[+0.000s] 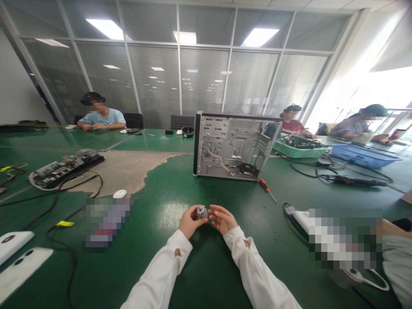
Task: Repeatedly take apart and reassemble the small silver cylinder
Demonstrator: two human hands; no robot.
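Note:
My left hand [190,222] is closed round a small electric motor [201,211], a silvery cylinder with a round end face turned up. Just to its right, my right hand [222,219] has its fingers curved and spread, with the fingertips close beside the motor. Whether they touch it I cannot tell. Both hands are above the green table, in front of an opened computer case [230,146] that stands upright with its inside facing me. A screwdriver [267,189] with an orange and black handle lies by the case's lower right corner.
Several people sit round the table [167,274]. A green basket [301,150] of cables and a blue basket [363,156] stand at the right, near a dark corded tool [357,180]. At the left lie an opened device [67,169], black cables and white phones [24,274].

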